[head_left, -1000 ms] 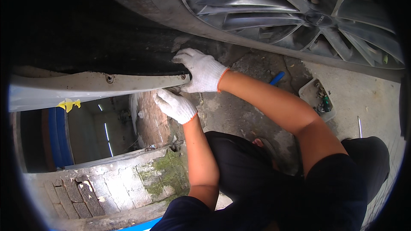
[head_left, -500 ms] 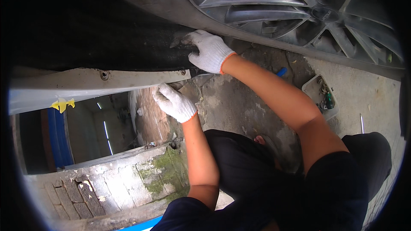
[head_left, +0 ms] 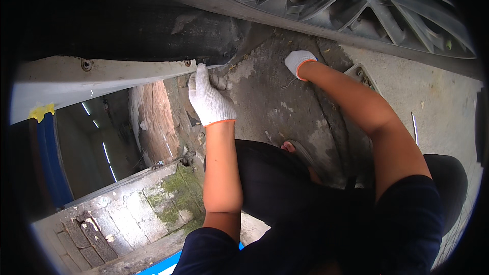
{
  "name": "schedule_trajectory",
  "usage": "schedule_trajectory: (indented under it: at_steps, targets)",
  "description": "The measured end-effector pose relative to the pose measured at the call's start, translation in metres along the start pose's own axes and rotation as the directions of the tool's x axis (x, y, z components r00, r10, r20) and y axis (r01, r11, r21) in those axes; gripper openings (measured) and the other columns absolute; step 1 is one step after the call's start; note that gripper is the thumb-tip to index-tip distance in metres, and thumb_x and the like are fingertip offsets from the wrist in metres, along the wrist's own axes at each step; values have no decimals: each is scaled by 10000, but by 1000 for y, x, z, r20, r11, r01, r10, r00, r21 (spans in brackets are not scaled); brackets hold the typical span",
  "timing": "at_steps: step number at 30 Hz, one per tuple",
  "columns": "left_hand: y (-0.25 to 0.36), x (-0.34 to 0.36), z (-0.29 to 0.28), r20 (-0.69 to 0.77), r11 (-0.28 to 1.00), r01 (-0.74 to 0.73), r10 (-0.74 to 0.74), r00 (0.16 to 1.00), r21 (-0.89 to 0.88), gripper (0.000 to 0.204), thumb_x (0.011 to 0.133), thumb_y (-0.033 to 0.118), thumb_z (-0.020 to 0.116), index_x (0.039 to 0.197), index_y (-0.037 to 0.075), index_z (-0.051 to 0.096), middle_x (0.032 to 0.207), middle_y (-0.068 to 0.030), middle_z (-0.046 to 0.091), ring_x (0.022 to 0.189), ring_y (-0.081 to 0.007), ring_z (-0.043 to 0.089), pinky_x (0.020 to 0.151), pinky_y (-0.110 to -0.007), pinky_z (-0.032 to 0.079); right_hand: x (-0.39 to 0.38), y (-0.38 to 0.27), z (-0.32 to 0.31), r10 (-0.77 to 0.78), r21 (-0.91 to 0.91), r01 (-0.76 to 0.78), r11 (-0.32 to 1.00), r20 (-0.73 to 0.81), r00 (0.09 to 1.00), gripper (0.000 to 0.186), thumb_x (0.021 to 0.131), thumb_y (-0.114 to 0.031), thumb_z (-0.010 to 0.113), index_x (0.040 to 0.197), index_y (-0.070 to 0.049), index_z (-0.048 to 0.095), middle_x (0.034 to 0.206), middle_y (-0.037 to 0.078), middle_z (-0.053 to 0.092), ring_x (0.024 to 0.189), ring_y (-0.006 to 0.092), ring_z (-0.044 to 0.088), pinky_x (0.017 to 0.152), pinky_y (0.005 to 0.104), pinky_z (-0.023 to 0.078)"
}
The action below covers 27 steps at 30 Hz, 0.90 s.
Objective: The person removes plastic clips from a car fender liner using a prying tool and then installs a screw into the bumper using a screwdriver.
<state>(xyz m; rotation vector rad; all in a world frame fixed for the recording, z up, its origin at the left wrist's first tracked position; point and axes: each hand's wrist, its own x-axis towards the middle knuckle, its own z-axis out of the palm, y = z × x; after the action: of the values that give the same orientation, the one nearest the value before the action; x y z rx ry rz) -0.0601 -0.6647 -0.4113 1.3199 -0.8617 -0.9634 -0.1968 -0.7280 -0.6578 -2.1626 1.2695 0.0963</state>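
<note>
My left hand [head_left: 209, 97], in a white glove with an orange cuff, touches the end of a white car panel [head_left: 112, 76] with a raised finger; its fingers are partly apart. The panel has bolt holes and borders a dark wheel-arch liner [head_left: 127, 30]. Further right and lower than the tyre, my right hand [head_left: 300, 65], also gloved, is curled down at the stained concrete floor [head_left: 270, 112]. What is in its fingers is hidden; a thin line below it is too small to name.
An alloy wheel and tyre [head_left: 367, 5] fill the top right. A tray of small tools [head_left: 367, 79] is partly behind my right arm, near a thin metal rod [head_left: 415, 127]. Yellow tape [head_left: 41, 112] is on the panel, above a dark opening and mossy brick ledge [head_left: 127, 214] at left.
My right hand has left the liner for the floor, where the blue object seen earlier is now hidden. My left hand has risen to the panel's end. The view has shifted slightly.
</note>
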Motion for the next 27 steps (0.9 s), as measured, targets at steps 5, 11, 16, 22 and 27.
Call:
schedule_trajectory:
  at_steps: [5, 11, 16, 22, 27]
  targets:
    - [8, 2, -1, -18, 984, 139, -142, 990, -111, 227, 1011, 204, 659, 862, 147, 498, 669, 21, 395, 587, -138, 343, 577, -351, 352, 13, 16, 14, -51, -79, 44, 996, -89, 995, 262, 914, -111, 648, 1120, -54, 799, 1188, 178, 762, 1103, 374, 737, 892, 473, 603]
    - [10, -1, 5, 23, 968, 189, -188, 982, -164, 255, 1009, 208, 659, 850, 158, 466, 678, 19, 382, 589, -148, 333, 576, -362, 324, 5, 18, 45, 27, -166, -42, 985, -95, 995, 258, 904, -104, 658, 1107, -65, 812, 1168, 141, 781, 1112, 327, 744, 868, 461, 602]
    - [14, -1, 0, -27, 969, 158, -166, 986, -189, 291, 1016, 214, 651, 823, 161, 440, 665, 26, 352, 575, -144, 297, 566, -351, 302, -2, 23, -11, -86, 257, -21, 966, 399, 913, 244, 888, -45, 661, 1117, 1, 733, 1060, 157, 757, 884, 285, 735, 707, 414, 588]
    - [23, -3, 0, -13, 952, 111, -120, 993, -285, 305, 1019, 213, 646, 813, 156, 428, 667, 29, 349, 580, -129, 269, 566, -344, 277, -47, 29, -86, -638, 967, -255, 4, 199, 744, 269, 904, -108, 746, 1093, -12, 581, 932, 143, 654, 518, 83, 484, 450, 257, 386]
    - [24, -12, 12, 13, 993, 59, -59, 998, -98, 236, 1030, 224, 626, 844, 113, 530, 674, 28, 417, 590, -118, 358, 579, -318, 349, -71, -5, -98, -613, 957, -54, -285, -139, 778, 238, 923, -141, 743, 1020, -53, 544, 999, 226, 695, 482, 86, 495, 417, 245, 348]
